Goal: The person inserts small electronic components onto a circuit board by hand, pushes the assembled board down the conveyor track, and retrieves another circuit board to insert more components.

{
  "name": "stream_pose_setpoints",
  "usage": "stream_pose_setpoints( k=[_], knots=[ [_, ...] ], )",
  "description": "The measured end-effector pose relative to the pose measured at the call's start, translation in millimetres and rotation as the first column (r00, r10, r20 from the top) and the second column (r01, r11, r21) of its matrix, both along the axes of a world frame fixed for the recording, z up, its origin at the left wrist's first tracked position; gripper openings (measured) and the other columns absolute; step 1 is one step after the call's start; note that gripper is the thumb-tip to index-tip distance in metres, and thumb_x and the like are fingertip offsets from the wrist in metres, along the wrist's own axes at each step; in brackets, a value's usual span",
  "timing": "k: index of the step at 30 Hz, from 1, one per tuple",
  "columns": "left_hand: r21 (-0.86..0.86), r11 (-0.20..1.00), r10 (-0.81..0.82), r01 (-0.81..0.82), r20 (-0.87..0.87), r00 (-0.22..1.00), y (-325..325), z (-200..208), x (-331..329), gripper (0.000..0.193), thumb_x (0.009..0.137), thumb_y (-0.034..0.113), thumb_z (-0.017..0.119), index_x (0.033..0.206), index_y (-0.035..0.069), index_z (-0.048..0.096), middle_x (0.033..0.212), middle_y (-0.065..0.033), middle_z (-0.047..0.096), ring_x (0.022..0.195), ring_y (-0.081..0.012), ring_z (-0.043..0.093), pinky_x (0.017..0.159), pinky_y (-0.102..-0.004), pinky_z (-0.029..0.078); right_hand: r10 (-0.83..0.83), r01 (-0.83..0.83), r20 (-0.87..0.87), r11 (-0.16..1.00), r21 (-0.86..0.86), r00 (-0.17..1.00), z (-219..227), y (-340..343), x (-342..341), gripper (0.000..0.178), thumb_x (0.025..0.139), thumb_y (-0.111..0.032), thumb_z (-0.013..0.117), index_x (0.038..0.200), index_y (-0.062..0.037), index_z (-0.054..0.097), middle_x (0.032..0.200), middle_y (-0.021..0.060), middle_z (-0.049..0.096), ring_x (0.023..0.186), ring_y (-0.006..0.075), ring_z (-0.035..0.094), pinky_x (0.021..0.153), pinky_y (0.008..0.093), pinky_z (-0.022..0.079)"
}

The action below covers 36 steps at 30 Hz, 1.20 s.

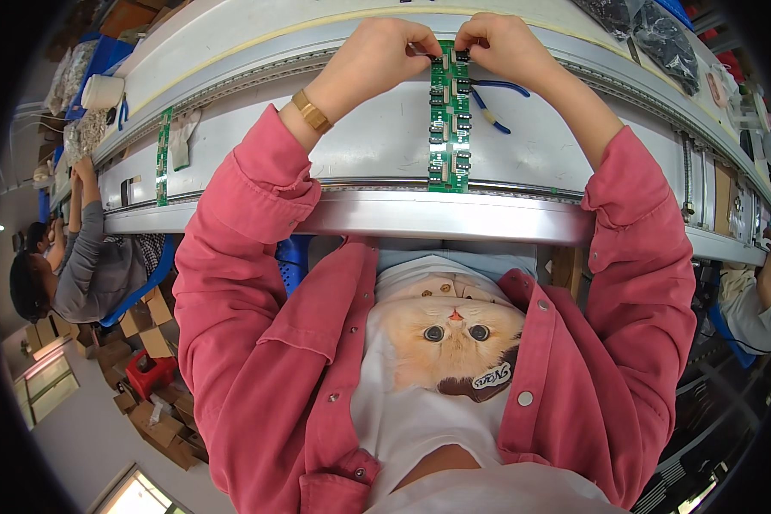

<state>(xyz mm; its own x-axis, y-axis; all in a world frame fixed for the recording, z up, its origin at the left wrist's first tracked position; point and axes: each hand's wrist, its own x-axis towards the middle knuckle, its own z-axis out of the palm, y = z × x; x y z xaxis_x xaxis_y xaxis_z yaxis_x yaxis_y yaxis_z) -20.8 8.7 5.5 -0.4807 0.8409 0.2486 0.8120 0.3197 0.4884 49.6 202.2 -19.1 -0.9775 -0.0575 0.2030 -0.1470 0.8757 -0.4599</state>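
A long green circuit board [438, 163] lies across the rails of the metal line, pointing away from me. Small black components sit in pairs along both its sides. At the board's far end, my left hand [387, 53] has its fingertips pinched together by the left edge, next to a black component [438, 62]. Opposite it, my right hand [507, 51] pinches at the right edge by another black component [463, 56]. Whatever is between the fingers is too small to make out. Blue-handled pliers [498, 121] lie just right of the board, their jaws out of sight.
Another green board [163, 158] spans the rails farther left, beside a white glove-like cloth [182, 137]. A metal rail [454, 214] runs along the near edge. Black plastic bags [664, 43] lie at the far right. A co-worker [94, 265] works at the left, with a white tub [103, 92] nearby.
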Motion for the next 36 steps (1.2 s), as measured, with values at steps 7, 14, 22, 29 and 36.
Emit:
stream_pose_setpoints(
  k=[7, 14, 22, 29, 36],
  knots=[
    [-0.029, 0.999, -0.039, 0.037, -0.073, 0.997, 3, -6, 9, 0.013, 0.077, 0.004, 0.063, 0.088, 0.002, 0.069, 0.078, -0.0061, 0.068, 0.059, -0.0161, 0.057, 0.058, -0.0258, 0.046, 0.001, -0.001, 0.012, 1.000, -0.022, 1.000, -1, 1, -1, 0.014, 0.073, 0.002, 0.058, 0.081, -0.0043, 0.068, 0.079, 0.0055, 0.064, 0.064, 0.0180, 0.057, 0.062, 0.0263, 0.049],
    [0.004, 0.999, -0.044, 0.046, -0.221, 0.974, 6, -15, 10, 0.011, 0.075, 0.005, 0.065, 0.086, 0.002, 0.068, 0.079, -0.0064, 0.067, 0.060, -0.0205, 0.057, 0.059, -0.0292, 0.047, -0.003, 0.004, 0.028, 1.000, -0.026, 1.000, 0, 1, -2, 0.014, 0.073, 0.003, 0.058, 0.081, -0.0045, 0.067, 0.078, 0.0057, 0.065, 0.064, 0.0186, 0.057, 0.063, 0.0266, 0.049],
    [-0.054, 0.998, -0.060, 0.045, -0.299, 0.952, 6, -20, 10, 0.011, 0.075, 0.007, 0.066, 0.085, 0.003, 0.068, 0.081, -0.0060, 0.066, 0.062, -0.0230, 0.058, 0.062, -0.0317, 0.048, 0.036, -0.037, 0.038, 0.998, 0.048, 0.999, 8, -2, -1, 0.015, 0.072, 0.003, 0.057, 0.080, -0.0045, 0.068, 0.078, 0.0061, 0.065, 0.065, 0.0189, 0.057, 0.062, 0.0270, 0.049],
    [-0.075, 0.997, -0.047, 0.023, -0.332, 0.942, 3, -15, 12, 0.011, 0.076, 0.008, 0.067, 0.086, 0.002, 0.068, 0.083, -0.0069, 0.066, 0.063, -0.0234, 0.058, 0.063, -0.0318, 0.048, 0.056, -0.060, 0.063, 0.996, 0.072, 0.996, 8, 0, -4, 0.015, 0.073, 0.002, 0.057, 0.083, -0.0053, 0.066, 0.082, 0.0063, 0.064, 0.064, 0.0205, 0.058, 0.062, 0.0299, 0.049],
    [-0.112, 0.987, 0.097, -0.113, -0.135, 0.986, -44, 27, -2, 0.024, 0.079, 0.017, 0.069, 0.101, 0.006, 0.068, 0.090, -0.0060, 0.067, 0.069, -0.0160, 0.060, 0.064, -0.0267, 0.048, 0.134, -0.124, -0.077, 0.985, 0.120, 0.988, 2, -4, 9, 0.021, 0.072, -0.004, 0.055, 0.088, -0.0041, 0.068, 0.092, 0.0138, 0.065, 0.082, 0.0333, 0.061, 0.075, 0.0364, 0.049]
  ],
)
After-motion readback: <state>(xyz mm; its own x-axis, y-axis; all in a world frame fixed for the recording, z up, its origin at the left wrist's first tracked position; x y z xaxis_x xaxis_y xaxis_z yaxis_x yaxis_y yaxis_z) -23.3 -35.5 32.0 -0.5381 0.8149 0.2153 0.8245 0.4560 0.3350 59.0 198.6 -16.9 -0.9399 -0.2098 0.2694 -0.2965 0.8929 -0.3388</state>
